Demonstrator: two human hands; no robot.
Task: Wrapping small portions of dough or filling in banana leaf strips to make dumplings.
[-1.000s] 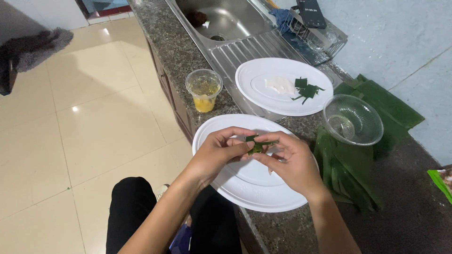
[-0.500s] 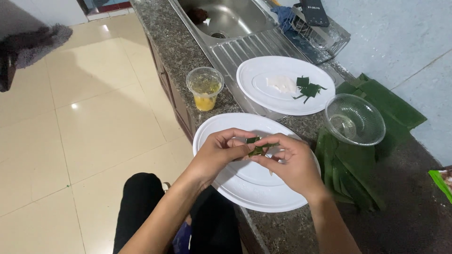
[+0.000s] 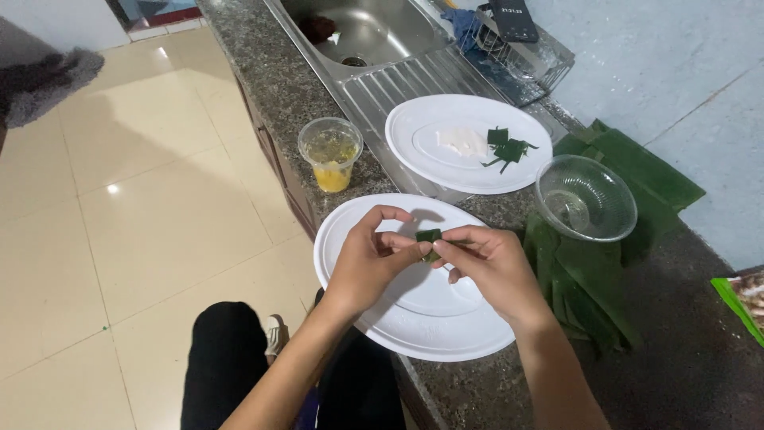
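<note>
Speckled granite desk [image 3: 469,390] is carrying everything. Both hands, left [image 3: 368,259] and right [image 3: 489,267], are pinching a small folded green leaf piece [image 3: 428,236] above the near white plate [image 3: 382,318]. Sitting nearby: a plastic cup [image 3: 331,153] with yellow stuff, a second plate [image 3: 430,163] holding leaf bits, a clear bowl [image 3: 586,198], and stacked green leaves [image 3: 645,171].

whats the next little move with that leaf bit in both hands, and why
Probably press the fold tighter and finish tucking it. Both the left hand and right hand pinch the small folded green leaf piece at the fingertips above the empty near white plate, and it looks only partly folded. Finished-looking folded pieces already lie on the far plate.
</note>
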